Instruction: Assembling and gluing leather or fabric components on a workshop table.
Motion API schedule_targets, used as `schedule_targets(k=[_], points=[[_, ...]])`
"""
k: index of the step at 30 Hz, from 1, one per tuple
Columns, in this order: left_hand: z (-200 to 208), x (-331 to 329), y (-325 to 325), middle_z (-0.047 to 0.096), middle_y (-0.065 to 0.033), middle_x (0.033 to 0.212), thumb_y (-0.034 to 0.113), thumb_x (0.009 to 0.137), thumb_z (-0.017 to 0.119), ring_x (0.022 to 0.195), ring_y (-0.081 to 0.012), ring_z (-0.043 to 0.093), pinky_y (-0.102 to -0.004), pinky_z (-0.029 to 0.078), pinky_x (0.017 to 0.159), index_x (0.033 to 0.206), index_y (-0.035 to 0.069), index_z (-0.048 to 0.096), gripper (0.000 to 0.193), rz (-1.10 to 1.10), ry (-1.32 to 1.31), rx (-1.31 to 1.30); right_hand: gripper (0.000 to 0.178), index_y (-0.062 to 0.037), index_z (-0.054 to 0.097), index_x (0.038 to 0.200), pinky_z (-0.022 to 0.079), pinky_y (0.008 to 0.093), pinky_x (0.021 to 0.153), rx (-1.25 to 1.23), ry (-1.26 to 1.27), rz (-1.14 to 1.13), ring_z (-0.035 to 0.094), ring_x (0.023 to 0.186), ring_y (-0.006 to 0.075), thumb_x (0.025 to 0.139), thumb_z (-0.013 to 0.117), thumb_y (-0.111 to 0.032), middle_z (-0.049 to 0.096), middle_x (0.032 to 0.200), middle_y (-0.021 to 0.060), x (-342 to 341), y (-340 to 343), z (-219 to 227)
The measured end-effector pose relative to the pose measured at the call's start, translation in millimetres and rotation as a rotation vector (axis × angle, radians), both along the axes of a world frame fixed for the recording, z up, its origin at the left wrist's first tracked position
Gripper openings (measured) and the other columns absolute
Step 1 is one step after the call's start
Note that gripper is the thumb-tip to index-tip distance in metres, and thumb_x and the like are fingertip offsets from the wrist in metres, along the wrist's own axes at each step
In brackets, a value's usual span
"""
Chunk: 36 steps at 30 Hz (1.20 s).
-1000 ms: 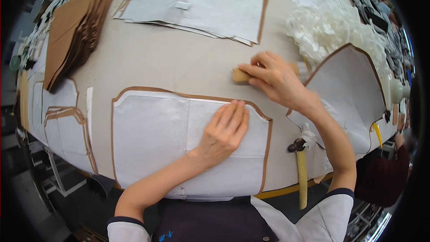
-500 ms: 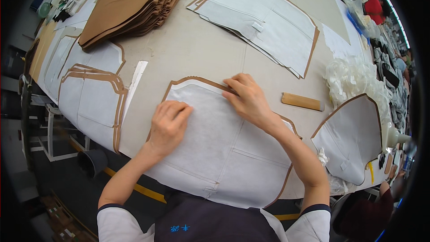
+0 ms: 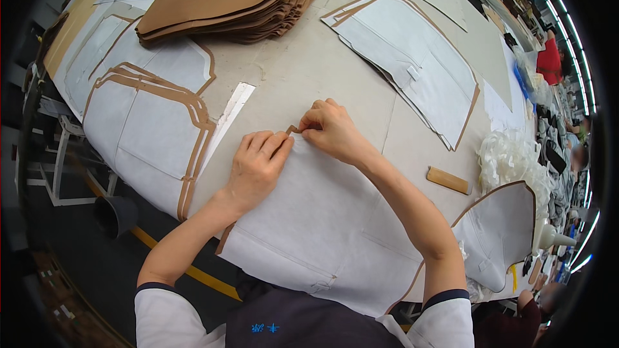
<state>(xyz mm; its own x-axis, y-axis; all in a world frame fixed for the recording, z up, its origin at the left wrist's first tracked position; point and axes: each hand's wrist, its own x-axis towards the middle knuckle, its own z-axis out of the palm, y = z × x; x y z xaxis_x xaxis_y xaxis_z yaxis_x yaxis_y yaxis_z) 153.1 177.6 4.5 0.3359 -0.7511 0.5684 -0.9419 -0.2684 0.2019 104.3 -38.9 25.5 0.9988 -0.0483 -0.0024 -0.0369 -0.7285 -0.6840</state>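
A large garment panel (image 3: 329, 219), white on its upper face with brown at its border, lies in front of me and hangs over the near table edge. At its far corner my right hand (image 3: 330, 132) pinches the edge between thumb and fingers. Close beside it, my left hand (image 3: 256, 166) has its fingers bent together on the same corner, thumb against the panel. A small brown bit of border shows between the hands. The rest of the far border is mostly hidden by my right hand and forearm.
Brown cut pieces (image 3: 219, 0) are stacked at far left, above white panels with brown borders (image 3: 155, 125). More such panels (image 3: 412, 58) lie far right. A wooden strip (image 3: 449, 180), white tangled strips (image 3: 512, 161) and a curved panel (image 3: 500, 232) are at right. A bin (image 3: 116, 216) stands below left.
My right hand has moved left along the far border to the corner, now close to my left hand. Less brown border shows on the panel. The whole view has shifted.
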Motion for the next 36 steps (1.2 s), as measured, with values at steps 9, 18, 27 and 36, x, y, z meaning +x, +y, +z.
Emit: schedule_targets(k=[9, 18, 27, 36], points=[[4.5, -1.5, 0.5, 0.068, -0.0117, 0.12, 0.007, 0.088, 0.068, 0.112, -0.0256, 0.062, -0.0439, 0.048, 0.099, 0.117, -0.007, 0.073, 0.032, 0.004, -0.093, 0.065, 0.007, -0.008, 0.08, 0.095, 0.042, 0.0356, 0.096, 0.096, -0.136, 0.007, 0.054, 0.099, 0.0216, 0.089, 0.078, -0.005, 0.067, 0.095, 0.0015, -10.0, 0.6, -8.5], [1.9, -2.6, -0.9, 0.067, -0.0088, 0.126, 0.004, 0.085, 0.071, 0.113, -0.0241, 0.061, -0.0509, 0.038, 0.109, 0.12, -0.003, 0.072, 0.036, 0.04, -0.067, 0.116, 0.016, -0.0098, 0.084, 0.102, 0.047, 0.0356, 0.09, 0.118, -0.224, 0.106, 0.055, 0.096, 0.0215, 0.088, 0.08, -0.004, 0.067, 0.097, 0.0002, -13.5, -10.7, -14.4], [5.1, 5.6, -4.3, 0.063, -0.0091, 0.126, 0.001, 0.08, 0.069, 0.115, -0.0283, 0.057, -0.0577, 0.031, 0.117, 0.134, 0.001, 0.064, 0.054, 0.021, 0.134, 0.072, 0.035, -0.0085, 0.079, 0.118, 0.048, 0.0372, 0.092, -0.186, -0.455, 0.531, 0.058, 0.104, 0.0261, 0.084, 0.074, -0.001, 0.066, 0.112, 0.0063, -6.3, -34.3, -10.6], [3.8, 10.1, -4.5, 0.058, -0.0091, 0.118, 0.003, 0.076, 0.067, 0.113, -0.0262, 0.057, -0.0601, 0.026, 0.122, 0.13, 0.004, 0.07, 0.054, -0.027, 0.134, 0.144, 0.033, -0.0097, 0.081, 0.117, 0.052, 0.0357, 0.087, 0.205, -0.172, 0.29, 0.059, 0.102, 0.024, 0.086, 0.077, 0.002, 0.067, 0.108, 0.0047, -8.5, -44.0, -10.6]])
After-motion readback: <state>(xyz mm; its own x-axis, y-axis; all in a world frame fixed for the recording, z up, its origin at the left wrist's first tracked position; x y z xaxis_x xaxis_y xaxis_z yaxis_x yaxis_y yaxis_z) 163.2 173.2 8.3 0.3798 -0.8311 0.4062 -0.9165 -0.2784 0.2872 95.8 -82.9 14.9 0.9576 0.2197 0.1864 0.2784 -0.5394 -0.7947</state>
